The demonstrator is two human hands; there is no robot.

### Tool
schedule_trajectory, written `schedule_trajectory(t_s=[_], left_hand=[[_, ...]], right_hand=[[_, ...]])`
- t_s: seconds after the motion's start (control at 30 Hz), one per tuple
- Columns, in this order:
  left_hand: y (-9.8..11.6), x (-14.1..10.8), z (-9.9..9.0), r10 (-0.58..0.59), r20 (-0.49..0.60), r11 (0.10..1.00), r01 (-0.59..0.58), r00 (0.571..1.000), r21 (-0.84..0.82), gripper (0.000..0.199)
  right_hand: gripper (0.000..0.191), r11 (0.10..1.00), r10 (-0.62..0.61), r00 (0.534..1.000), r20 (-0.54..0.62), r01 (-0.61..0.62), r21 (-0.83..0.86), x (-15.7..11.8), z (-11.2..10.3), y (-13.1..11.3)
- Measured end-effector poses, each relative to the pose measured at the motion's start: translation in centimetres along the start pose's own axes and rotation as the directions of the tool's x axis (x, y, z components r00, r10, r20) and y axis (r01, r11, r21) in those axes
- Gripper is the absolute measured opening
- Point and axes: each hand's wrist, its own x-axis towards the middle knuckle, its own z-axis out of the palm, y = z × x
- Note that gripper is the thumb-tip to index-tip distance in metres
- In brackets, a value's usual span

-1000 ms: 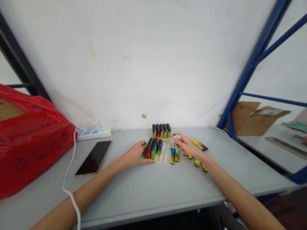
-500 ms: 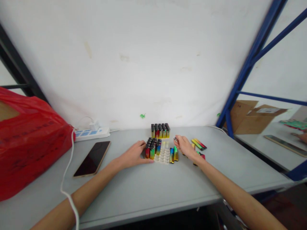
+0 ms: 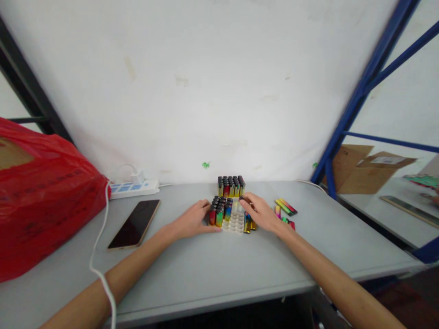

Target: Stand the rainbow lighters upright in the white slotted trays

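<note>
A pale tray (image 3: 233,225) with round slots stands mid-table, its left part filled with upright black-topped lighters (image 3: 219,215). My left hand (image 3: 196,220) is around the tray's left side, thumb at the front corner and fingers behind, touching the lighters. Over the tray's right rear, my right hand (image 3: 258,211) pinches a lighter (image 3: 241,198) by its dark top. Loose lighters (image 3: 247,223) lie right of the tray, partly under my right hand. More lighters (image 3: 286,207) lie farther right. Behind the tray stands a full block of upright lighters (image 3: 231,186).
On the left are a phone (image 3: 135,225), a white power strip (image 3: 137,188), a white cable (image 3: 92,262) and a red plastic bag (image 3: 51,201). At right, a blue frame (image 3: 329,176) stands before a cardboard box (image 3: 363,171). Another person's hand shows at the far right edge.
My right hand has moved left from beside the loose lighters to over the tray, with a lighter in its fingers. My left hand stays at the tray. The view has shifted slightly.
</note>
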Motion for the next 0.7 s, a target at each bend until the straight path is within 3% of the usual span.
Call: schedule_trajectory(t_s=[0.13,0.3,0.43,0.7], left_hand=[[-0.1,0.0,0.1,0.002,-0.001,1.000,-0.002,1.000,0.003,0.071],[-0.1,0.0,0.2,-0.009,0.009,1.000,0.009,1.000,0.007,0.071],[0.1,0.0,0.1,-0.016,0.012,1.000,0.016,1.000,-0.005,0.071],[0.1,0.0,0.1,-0.029,0.015,0.999,0.029,0.999,-0.020,0.071]], right_hand=[[0.039,0.991,-0.126,0.992,0.008,0.126,-0.047,0.0,0.0,-0.6],[0.044,0.999,-0.039,0.999,0.011,0.039,-0.004,-0.2,0.6,-1.7],[0.046,0.999,-0.040,0.999,0.022,0.040,-0.004,-0.2,1.6,-1.7],[0.045,0.944,-0.152,0.979,0.133,0.184,-0.275,0.8,3.1,-1.1]])
